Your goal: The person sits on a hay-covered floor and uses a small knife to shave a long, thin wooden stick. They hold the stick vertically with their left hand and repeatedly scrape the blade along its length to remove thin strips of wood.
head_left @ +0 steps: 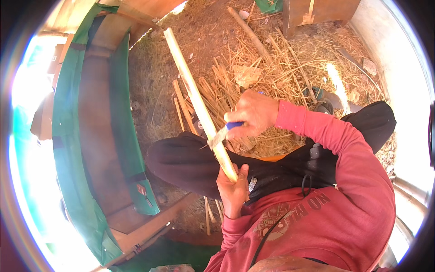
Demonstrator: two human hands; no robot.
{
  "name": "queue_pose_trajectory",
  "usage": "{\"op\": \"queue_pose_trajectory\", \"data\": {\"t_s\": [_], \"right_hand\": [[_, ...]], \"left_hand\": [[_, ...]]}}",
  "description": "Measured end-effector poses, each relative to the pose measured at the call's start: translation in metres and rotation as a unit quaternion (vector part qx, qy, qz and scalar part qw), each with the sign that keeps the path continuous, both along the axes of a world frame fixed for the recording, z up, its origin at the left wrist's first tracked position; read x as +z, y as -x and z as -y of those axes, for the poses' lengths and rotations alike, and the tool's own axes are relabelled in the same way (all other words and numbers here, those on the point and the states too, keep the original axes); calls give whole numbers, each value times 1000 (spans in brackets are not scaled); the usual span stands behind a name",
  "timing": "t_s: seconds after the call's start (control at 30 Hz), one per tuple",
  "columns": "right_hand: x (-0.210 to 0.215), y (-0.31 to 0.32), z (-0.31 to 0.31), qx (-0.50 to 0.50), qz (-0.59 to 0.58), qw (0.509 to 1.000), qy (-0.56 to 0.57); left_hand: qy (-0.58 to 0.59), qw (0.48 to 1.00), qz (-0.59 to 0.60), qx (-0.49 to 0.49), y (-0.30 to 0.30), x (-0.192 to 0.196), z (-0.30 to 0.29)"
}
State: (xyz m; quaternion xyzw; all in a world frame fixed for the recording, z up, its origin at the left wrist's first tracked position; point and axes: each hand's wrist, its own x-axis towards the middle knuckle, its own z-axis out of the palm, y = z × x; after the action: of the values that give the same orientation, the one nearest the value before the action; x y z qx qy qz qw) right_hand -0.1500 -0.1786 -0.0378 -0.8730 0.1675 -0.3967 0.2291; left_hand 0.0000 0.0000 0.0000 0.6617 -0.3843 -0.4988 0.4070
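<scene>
My left hand (pixel 232 190) is closed round the near end of a long pale strip of wood or bamboo (pixel 192 88), which slants up and away to the far left. In my right hand (pixel 253 113) is a blue-handled knife (pixel 219 137), its short, wide blade lying across the strip a little beyond my left hand. The fingers wrap most of the handle, so only bits of blue show. Just past the strip, several similar cut sticks (pixel 183 106) lie on the ground beside my bent leg.
Straw and shavings (pixel 290 68) cover much of the ground ahead, with a thicker stick (pixel 249 31) among them. A wooden box (pixel 317 13) stands at the far right. On the left is a long wooden trough-like frame edged with green sheeting (pixel 120 104). A pale wall (pixel 389 45) rises at right.
</scene>
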Motion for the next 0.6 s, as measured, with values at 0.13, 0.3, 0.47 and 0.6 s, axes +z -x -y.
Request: {"op": "queue_pose_trajectory", "data": {"t_s": [0.13, 0.3, 0.47, 0.6], "right_hand": [[3, -7, -12, 24, -29, 999, 31], [5, -12, -23, 5, -25, 1000, 7], [-6, -16, -18, -69, -48, 996, -12], [-21, -24, -5, -273, -79, 949, -139]], "left_hand": [[-22, 990, -140, 1, -6, 14, 3], [-46, 960, -276, -16, -12, 25, 6], [-61, 969, -238, -4, -14, 23, 6], [-63, 969, -239, 4, -13, 24, -2]]}}
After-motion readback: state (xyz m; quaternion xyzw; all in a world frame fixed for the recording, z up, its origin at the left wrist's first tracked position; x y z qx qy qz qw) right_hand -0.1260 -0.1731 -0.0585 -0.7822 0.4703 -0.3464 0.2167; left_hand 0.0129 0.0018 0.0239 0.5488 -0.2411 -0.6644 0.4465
